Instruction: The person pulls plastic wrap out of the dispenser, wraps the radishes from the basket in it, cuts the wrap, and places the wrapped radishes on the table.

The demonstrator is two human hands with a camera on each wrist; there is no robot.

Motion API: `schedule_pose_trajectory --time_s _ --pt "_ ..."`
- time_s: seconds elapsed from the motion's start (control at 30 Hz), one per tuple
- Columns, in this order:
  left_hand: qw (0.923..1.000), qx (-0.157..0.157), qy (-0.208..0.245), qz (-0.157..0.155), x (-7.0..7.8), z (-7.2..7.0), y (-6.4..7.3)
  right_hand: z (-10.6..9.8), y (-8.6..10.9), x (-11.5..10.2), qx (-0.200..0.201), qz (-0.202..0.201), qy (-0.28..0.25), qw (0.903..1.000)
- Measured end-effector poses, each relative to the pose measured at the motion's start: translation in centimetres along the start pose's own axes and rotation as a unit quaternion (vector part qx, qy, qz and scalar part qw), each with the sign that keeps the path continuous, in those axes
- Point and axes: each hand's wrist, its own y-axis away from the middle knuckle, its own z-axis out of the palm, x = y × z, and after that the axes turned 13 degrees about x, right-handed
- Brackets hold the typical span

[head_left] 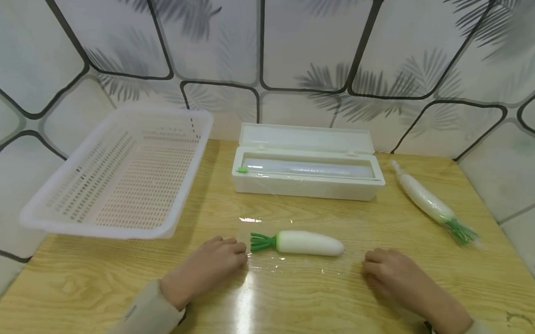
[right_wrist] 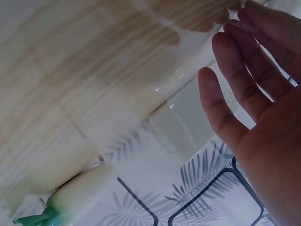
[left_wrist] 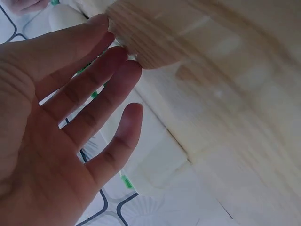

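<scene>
The radish lies on its side on a sheet of film over the wooden table, leaves to 9 o'clock, tip to 3. Measured from it, the left hand sits between 8 and 9 o'clock, just beside the leaves, and the right hand at 4, a little clear of the tip. Each seems to pinch the film between thumb and fingertips, though film this clear is hard to follow in the dim wrist views. At 12 o'clock stands the white box, lid up (a roll shows inside). A wrapped radish lies at 2, leaves between 4 and 5; the basket stands toward 10.
</scene>
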Motion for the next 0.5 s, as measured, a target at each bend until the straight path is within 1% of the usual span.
schedule_pose_trajectory --time_s 0.13,0.3,0.37,0.5 --pt "0.9998 -0.007 -0.016 0.004 0.21 0.1 -0.18 0.19 0.14 0.12 0.016 -0.004 -0.008 0.9998" --pt "0.9991 -0.008 -0.04 0.014 0.19 0.1 -0.29 -0.24 0.16 0.3 0.004 0.021 -0.027 0.9994" --pt "0.9991 -0.007 -0.039 0.015 0.12 0.12 -0.25 -0.4 0.21 0.4 0.0 0.029 -0.036 0.9989" --pt "0.9999 0.006 -0.011 0.008 0.01 0.18 -0.17 -0.62 0.36 0.62 0.005 0.039 -0.054 0.9977"
